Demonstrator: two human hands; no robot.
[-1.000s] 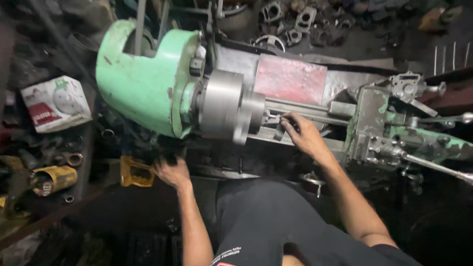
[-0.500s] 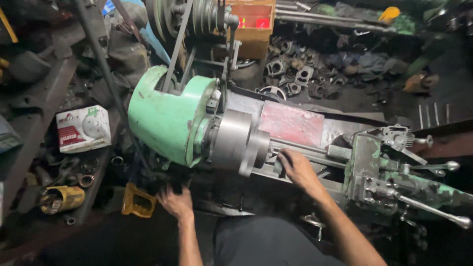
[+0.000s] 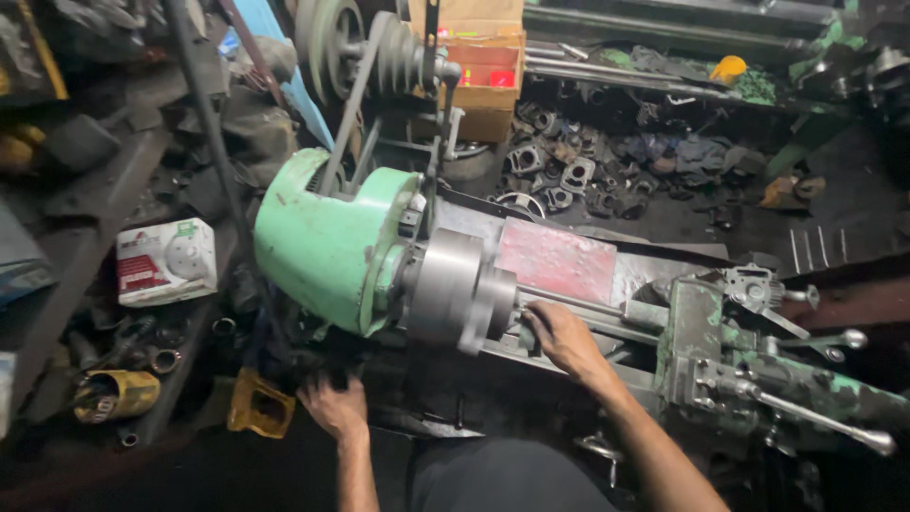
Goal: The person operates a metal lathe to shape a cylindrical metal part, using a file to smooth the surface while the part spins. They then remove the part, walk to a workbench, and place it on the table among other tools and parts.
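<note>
Looking down over a grubby old lathe [image 3: 607,313] here — green headstock housing [image 3: 327,242] on the left side of the view, big steel chuck [image 3: 460,292] sticking out of it toward the carriage [image 3: 749,360]. The right hand [image 3: 561,337] is resting just beside the chuck face, fingers curling down onto the bed right where the chuck ends. Whether those fingers are actually pinching something is impossible to tell, since the fingertips are tucked in against the metal. The left hand [image 3: 332,406] is reaching low, under the headstock, into the dark area below the machine; its fingers are bending around something down there, but it's too shadowy to tell what or how tight.

A red-painted panel [image 3: 557,261] is lying flat behind the chuck, and a stepped pulley [image 3: 379,57] with a belt is sitting up above the housing. Long chrome handles [image 3: 815,417] are poking out from the carriage on the right. Off to the left, a white and red box [image 3: 166,261] is sitting on a cluttered shelf, with a yellow cylinder part [image 3: 118,393] below it and a yellow bracket [image 3: 258,403] just beside the left hand. An orange cardboard box [image 3: 483,71] and a heap of dark castings [image 3: 569,171] are filling the background — proper working shop mess.
</note>
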